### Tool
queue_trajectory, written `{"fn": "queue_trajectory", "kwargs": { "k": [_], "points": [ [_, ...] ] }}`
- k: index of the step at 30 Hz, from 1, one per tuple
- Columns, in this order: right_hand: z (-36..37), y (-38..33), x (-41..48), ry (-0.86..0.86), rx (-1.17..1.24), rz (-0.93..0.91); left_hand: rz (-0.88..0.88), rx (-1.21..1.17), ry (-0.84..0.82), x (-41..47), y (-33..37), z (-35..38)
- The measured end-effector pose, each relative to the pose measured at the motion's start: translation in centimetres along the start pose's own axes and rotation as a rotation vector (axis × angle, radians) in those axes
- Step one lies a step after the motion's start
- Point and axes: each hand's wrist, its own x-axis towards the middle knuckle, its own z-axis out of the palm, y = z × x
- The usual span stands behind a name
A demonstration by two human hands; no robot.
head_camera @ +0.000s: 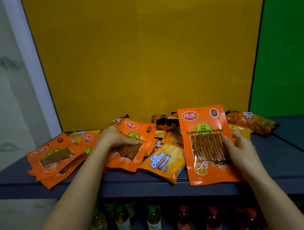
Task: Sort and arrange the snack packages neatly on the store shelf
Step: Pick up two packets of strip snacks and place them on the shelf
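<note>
Orange spicy-strip packages lie scattered on the dark grey shelf [281,153]. My right hand [237,149] grips one large orange package [204,129] by its right edge and holds it upright, tilted toward me. Over at centre left, my left hand [113,138] holds a second orange package [136,133] at its left side, fingers curled over its front. Two more orange packages [51,157] are stacked at the shelf's left end. A yellow Cal Cheese wafer pack [165,160] lies between my hands.
More yellow wafer packs [166,134] and orange bagged snacks [250,121] are heaped at the back against the yellow back panel [145,62]. A green panel [285,55] is at the right. Bottles [153,220] stand on the shelf below.
</note>
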Motion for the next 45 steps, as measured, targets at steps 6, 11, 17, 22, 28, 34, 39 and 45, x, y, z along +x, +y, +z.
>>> {"fn": "queue_trajectory", "kwargs": {
  "k": [6, 11, 17, 22, 28, 34, 39, 45],
  "points": [
    [0.3, -0.4, 0.0, 0.011, -0.014, -0.01, 0.04, -0.258, -0.081, -0.6, -0.1, -1.0],
    [-0.6, -0.2, 0.3, 0.073, -0.045, 0.003, 0.074, -0.422, -0.075, -0.9, 0.1, -2.6],
    [-2.7, -0.4, 1.2, 0.086, 0.022, 0.084, 0.176, -0.741, -0.093, -1.9, 0.4, -5.5],
    [-9.3, 0.8, 2.1, 0.138, 0.016, 0.138, 0.319, -0.872, -0.213, -4.4, 7.7, -2.8],
    [-21.4, 4.5, 0.4, 0.243, 0.006, 0.244, 0.396, -0.92, -0.396, -7.9, 19.1, 6.3],
    [-36.2, 9.1, -3.1, 0.461, -0.069, 0.273, 0.433, -0.918, -0.679, -15.6, 31.9, 17.8],
    [-48.2, 13.2, -5.9, 0.562, -0.171, 0.303, 0.47, -0.894, -0.832, -23.6, 41.3, 26.0],
    [-61.0, 18.7, -8.3, 0.665, -0.198, 0.369, 0.488, -0.843, -0.958, -32.5, 50.5, 33.7]
  ]
}}
